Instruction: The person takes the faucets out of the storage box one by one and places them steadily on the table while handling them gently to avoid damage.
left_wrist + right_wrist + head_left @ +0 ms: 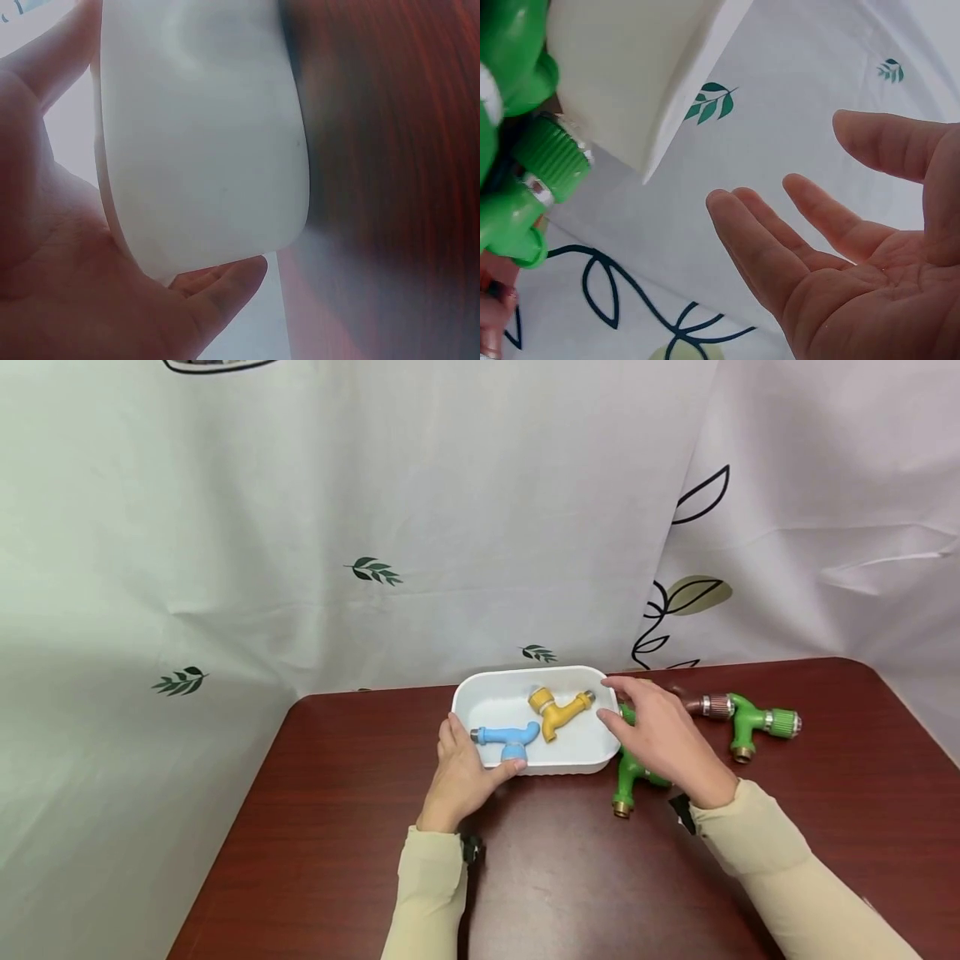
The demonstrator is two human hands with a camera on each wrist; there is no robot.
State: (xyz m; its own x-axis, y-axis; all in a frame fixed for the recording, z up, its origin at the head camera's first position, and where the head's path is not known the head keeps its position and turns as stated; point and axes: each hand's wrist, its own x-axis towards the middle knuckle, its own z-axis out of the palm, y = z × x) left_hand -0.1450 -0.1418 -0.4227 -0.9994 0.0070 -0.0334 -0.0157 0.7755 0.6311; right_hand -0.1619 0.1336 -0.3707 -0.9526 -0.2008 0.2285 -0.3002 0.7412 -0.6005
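Observation:
A white plastic tray (562, 769) stands at the back of the table, with a blue tap (495, 736) and a yellow tap (555, 716) lying inside. My left hand (459, 781) grips its front left corner, thumb along the front rim and fingers round the left end; the left wrist view shows the tray's outer wall (202, 150) against that hand (97, 285). At the tray's right end is my right hand (663, 731), fingers extended and thumb apart. In the right wrist view this hand (840, 277) holds nothing, its palm facing the tray (622, 75).
Right of the tray, partly behind my right hand, lie green taps (627, 777). Farther right are a brown tap (705, 706) and another green tap (745, 723). A white patterned cloth (450, 527) hangs behind the dark red table (337, 818).

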